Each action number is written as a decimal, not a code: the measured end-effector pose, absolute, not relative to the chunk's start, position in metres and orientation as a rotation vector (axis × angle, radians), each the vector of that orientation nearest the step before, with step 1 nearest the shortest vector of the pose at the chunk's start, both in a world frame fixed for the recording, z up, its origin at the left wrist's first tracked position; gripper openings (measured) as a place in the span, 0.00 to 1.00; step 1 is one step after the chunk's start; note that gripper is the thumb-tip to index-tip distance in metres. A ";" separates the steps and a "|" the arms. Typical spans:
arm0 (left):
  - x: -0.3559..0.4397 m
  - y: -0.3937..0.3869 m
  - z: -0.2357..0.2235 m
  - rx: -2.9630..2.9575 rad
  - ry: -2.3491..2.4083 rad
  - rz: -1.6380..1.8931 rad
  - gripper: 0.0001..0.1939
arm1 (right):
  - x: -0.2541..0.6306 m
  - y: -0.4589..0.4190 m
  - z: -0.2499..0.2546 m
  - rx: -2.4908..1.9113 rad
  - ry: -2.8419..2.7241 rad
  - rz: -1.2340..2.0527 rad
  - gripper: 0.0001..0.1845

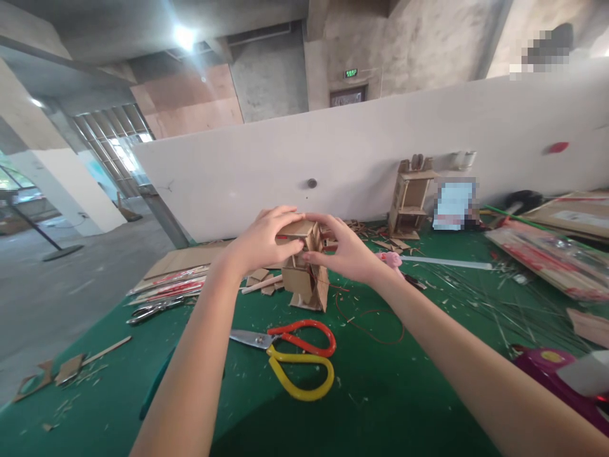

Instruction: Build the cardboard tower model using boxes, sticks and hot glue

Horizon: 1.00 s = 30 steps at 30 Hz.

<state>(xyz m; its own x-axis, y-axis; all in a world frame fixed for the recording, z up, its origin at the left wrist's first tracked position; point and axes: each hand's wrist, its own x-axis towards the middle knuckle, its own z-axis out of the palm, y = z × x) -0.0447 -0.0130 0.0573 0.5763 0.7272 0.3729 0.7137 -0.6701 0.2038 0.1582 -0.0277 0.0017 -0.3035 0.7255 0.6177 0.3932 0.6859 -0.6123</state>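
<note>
As your left hand (261, 244) and right hand (351, 252) grasp the upper part of the cardboard model (297, 283), which stands on the green desk (390, 393) just beyond the smooth-handled scissors (290, 358), expect something light and fairly stiff, yet easily crushed at its thin, rough-cut edges. Hold its boxy upper sides gently; the matt board should hardly slip, but its joints look fragile.
</note>
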 end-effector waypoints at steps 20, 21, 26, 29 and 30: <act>-0.023 -0.027 0.053 2.935 1.315 0.950 0.15 | 0.157 -0.031 0.005 -1.089 -1.859 0.115 0.26; -0.023 -0.028 0.051 2.920 1.330 0.974 0.14 | 0.162 -0.027 0.006 -1.036 -1.869 0.140 0.21; -0.019 -0.038 0.041 2.878 1.507 1.118 0.15 | 0.172 -0.017 0.009 -0.968 -1.845 0.196 0.16; -0.019 -0.049 0.040 2.816 1.725 1.064 0.19 | 0.170 -0.017 0.009 -0.968 -1.851 0.126 0.17; -0.019 -0.052 0.040 2.773 1.763 1.007 0.20 | 0.170 -0.018 0.010 -0.959 -1.860 0.093 0.17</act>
